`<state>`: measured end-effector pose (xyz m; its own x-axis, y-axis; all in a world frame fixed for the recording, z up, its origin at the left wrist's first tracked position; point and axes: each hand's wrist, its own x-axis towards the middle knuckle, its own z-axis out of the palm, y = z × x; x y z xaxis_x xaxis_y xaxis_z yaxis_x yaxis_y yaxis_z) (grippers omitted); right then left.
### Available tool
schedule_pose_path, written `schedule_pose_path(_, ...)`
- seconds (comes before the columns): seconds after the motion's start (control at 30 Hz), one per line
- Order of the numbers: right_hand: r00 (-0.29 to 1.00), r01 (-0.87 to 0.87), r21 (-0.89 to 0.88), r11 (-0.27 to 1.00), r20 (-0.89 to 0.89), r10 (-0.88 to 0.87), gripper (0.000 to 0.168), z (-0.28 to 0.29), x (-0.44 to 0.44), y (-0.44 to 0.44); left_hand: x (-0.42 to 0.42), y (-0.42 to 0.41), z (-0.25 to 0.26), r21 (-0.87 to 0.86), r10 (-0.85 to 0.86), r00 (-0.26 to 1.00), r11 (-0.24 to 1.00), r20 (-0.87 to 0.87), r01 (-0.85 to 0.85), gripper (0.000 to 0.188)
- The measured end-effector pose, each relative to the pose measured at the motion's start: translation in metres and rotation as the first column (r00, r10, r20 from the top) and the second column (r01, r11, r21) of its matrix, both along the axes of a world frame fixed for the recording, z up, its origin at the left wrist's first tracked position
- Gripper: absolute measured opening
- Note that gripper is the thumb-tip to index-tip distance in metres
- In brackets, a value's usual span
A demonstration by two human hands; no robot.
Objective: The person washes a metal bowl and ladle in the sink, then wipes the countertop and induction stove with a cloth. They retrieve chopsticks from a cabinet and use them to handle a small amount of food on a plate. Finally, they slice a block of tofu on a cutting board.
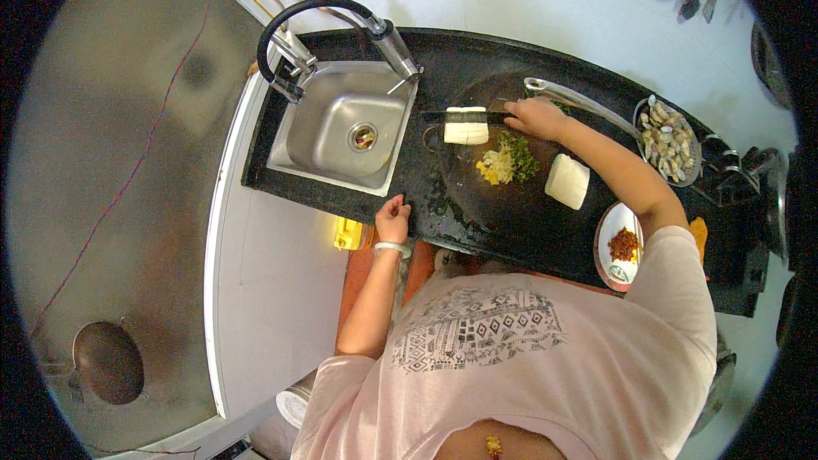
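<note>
My right hand (535,117) is closed around the near end of a dark-bladed knife (465,117), whose blade lies across a white tofu block (466,133) on the round dark board (466,198). Thin cut lines show on this block. A second white block (567,181) sits at the board's right side. Between the blocks are chopped green herbs (523,156) and a pale and yellow chopped heap (496,167). My left hand (393,218), with a pale bangle at the wrist, is at the counter's front edge, fingers curled and nothing visible in them.
A steel sink (342,172) with a black-hosed faucet (307,3) is at the left. On the right stand a long-handled strainer (588,104) of clams (666,140) and an oval plate (618,271) with red chopped food. A yellow-capped bottle (348,234) stands below the counter edge.
</note>
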<state>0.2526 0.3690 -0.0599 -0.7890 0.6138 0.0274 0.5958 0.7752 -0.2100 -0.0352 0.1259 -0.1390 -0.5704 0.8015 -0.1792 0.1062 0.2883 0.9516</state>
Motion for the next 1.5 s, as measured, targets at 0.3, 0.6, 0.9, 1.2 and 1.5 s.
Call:
schedule_pose_path(0.3, 0.982, 0.093, 0.009, 0.996, -0.163, -0.090, 0.020, 0.045, -0.001, -0.032, -0.027, -0.001, -0.007, 0.023, -0.034, 0.998, 0.999, 0.043, 0.033, 0.028)
schedule_pose_path(0.6, 0.921, 0.190, 0.103, 0.976, -0.363, -0.141, 0.017, 0.070, -0.003, -0.113, -0.044, 0.035, -0.018, 0.057, -0.128, 0.989, 0.991, 0.072, 0.124, 0.028)
schedule_pose_path(0.9, 0.739, 0.590, -0.099, 0.801, -0.335, -0.585, 0.018, 0.075, 0.031, -0.215, -0.071, 0.095, -0.030, 0.101, -0.326, 0.944, 0.942, 0.060, 0.319, 0.024)
schedule_pose_path(1.2, 0.332, 0.726, -0.502, 0.470, -0.342, -0.879, 0.039, 0.085, 0.052, -0.295, -0.034, 0.128, -0.012, 0.183, -0.374, 0.927, 0.912, -0.001, 0.368, 0.024)
schedule_pose_path(1.5, -0.468, 0.233, -0.952, 0.199, -0.289, -0.836, 0.010, 0.014, 0.047, -0.337, 0.080, 0.125, 0.062, 0.326, -0.598, 0.632, 0.546, -0.493, 0.772, 0.023)
